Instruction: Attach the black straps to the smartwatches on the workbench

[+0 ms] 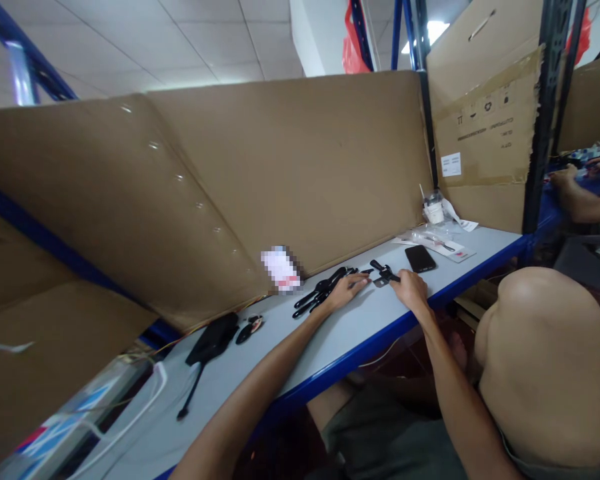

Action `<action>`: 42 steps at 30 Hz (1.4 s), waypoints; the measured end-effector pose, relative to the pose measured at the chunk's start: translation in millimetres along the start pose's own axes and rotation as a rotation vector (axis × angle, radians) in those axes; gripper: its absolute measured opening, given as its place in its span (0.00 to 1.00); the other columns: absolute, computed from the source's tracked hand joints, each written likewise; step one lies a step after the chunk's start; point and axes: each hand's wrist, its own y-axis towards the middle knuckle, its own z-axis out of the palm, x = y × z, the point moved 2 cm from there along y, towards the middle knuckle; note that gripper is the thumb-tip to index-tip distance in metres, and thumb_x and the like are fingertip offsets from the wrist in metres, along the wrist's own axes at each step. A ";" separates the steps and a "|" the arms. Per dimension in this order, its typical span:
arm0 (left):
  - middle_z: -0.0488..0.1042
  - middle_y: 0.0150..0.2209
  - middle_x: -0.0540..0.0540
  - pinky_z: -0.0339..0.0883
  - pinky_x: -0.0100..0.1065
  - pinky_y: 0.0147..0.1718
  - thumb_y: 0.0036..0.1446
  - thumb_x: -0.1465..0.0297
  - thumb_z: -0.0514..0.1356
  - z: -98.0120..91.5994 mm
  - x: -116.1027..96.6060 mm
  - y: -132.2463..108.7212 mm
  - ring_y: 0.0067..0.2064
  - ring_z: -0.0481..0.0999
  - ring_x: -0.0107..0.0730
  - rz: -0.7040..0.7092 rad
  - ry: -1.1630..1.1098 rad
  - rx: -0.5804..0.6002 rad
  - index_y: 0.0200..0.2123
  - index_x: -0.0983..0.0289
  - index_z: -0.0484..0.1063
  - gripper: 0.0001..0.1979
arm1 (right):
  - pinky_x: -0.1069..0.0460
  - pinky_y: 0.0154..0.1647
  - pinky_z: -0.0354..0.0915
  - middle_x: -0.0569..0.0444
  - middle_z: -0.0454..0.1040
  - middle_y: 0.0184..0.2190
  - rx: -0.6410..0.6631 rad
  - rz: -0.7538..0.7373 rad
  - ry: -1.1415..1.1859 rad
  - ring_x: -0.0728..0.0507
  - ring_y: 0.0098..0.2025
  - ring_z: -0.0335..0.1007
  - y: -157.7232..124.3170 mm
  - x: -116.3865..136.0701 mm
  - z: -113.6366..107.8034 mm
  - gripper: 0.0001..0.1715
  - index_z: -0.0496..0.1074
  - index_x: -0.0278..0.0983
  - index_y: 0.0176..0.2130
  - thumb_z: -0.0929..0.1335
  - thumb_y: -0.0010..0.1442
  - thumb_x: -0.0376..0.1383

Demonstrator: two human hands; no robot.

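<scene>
My left hand (347, 289) lies on the grey bench top (290, 360), fingers stretched out over the end of a pile of black strap-like parts (320, 292). My right hand (409, 288) rests just to the right, fingers curled and pinching a small black part (384, 273) that lies on the bench. Whether that part is lifted off the surface I cannot tell.
A black phone (421, 258) lies right of my hands, with plastic bags (437, 241) and a small white cup (435, 209) behind it. A black pouch (213, 337) and white cable (145, 407) lie to the left. Cardboard walls (290, 167) back the bench. Another person's hands (580, 183) are at far right.
</scene>
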 end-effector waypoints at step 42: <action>0.67 0.21 0.44 0.54 0.30 0.29 0.71 0.60 0.54 -17.4 -72.1 -95.2 0.23 0.65 0.29 0.007 0.424 0.152 0.69 0.62 0.66 0.27 | 0.49 0.55 0.63 0.45 0.80 0.50 0.003 -0.510 0.002 0.39 0.54 0.74 -60.6 46.7 17.3 0.15 0.78 0.35 0.51 0.64 0.71 0.31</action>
